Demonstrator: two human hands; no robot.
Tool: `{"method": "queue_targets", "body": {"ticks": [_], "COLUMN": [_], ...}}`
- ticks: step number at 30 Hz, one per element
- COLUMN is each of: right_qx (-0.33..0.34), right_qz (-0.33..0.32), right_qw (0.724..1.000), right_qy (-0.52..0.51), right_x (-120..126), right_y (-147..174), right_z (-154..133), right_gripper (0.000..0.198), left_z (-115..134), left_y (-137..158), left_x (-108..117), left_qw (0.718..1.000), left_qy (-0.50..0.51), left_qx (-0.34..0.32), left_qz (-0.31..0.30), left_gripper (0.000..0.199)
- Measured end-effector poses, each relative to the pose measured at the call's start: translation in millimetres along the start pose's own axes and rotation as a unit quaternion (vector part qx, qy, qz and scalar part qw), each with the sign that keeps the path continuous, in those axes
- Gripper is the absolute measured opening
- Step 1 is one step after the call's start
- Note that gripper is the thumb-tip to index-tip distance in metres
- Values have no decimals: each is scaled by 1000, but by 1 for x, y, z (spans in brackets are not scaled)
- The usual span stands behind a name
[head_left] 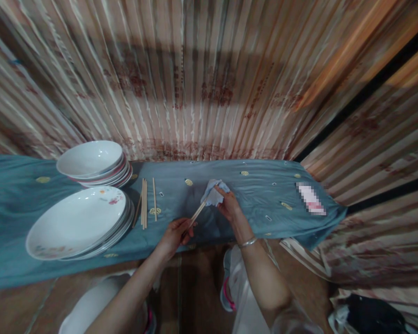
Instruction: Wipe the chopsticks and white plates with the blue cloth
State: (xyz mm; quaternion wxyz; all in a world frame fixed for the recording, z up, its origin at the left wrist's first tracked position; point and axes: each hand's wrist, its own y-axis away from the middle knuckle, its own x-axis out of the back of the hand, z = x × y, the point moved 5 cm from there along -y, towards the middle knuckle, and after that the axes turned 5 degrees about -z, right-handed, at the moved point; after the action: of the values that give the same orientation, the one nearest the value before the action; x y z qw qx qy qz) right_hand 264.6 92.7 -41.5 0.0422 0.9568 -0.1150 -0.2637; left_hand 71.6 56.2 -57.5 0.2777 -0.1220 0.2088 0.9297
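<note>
My left hand point(178, 233) is closed round the lower end of a few wooden chopsticks point(198, 211), which slant up to the right. Their upper end runs into a light blue cloth point(213, 194). My right hand point(227, 204) grips that cloth, its fingers wrapped about the chopstick tips, which are hidden. More loose chopsticks point(144, 204) lie on the blue tablecloth point(181, 199) to the left, with a single chopstick point(154, 199) a little apart from the others.
A stack of white plates point(80, 222) stands at the left, with stacked bowls point(90, 160) behind it. At the right end lies a blurred pink-and-white item point(310, 198). A pleated curtain point(202, 93) hangs behind the table. A dark bag-like shape point(372, 315) is on the floor.
</note>
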Motion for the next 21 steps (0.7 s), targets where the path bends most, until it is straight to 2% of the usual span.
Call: {"method": "queue_targets", "body": {"ticks": [3, 9, 12, 18, 21], "right_qx": [-22, -76, -88, -36, -8], "right_qz": [8, -47, -61, 32, 54], "right_qw": [999, 995, 993, 997, 997], "right_qy": [-33, -40, -52, -60, -63], "right_x": [-6, -39, -46, -19, -3], "right_y": [4, 21, 24, 10, 4], "right_z": [7, 34, 40, 18, 5], "right_gripper": [22, 31, 33, 27, 23], "left_z": [0, 3, 4, 4, 3], "left_y": [0, -6, -10, -14, -13], "left_x": [-2, 4, 7, 11, 14], "left_qw": [1000, 998, 999, 996, 994], "left_qy": [30, 61, 43, -58, -80], "left_qx": [8, -3, -17, -40, -43], "left_qz": [-5, 10, 23, 46, 57], "left_gripper": [39, 40, 42, 43, 43]}}
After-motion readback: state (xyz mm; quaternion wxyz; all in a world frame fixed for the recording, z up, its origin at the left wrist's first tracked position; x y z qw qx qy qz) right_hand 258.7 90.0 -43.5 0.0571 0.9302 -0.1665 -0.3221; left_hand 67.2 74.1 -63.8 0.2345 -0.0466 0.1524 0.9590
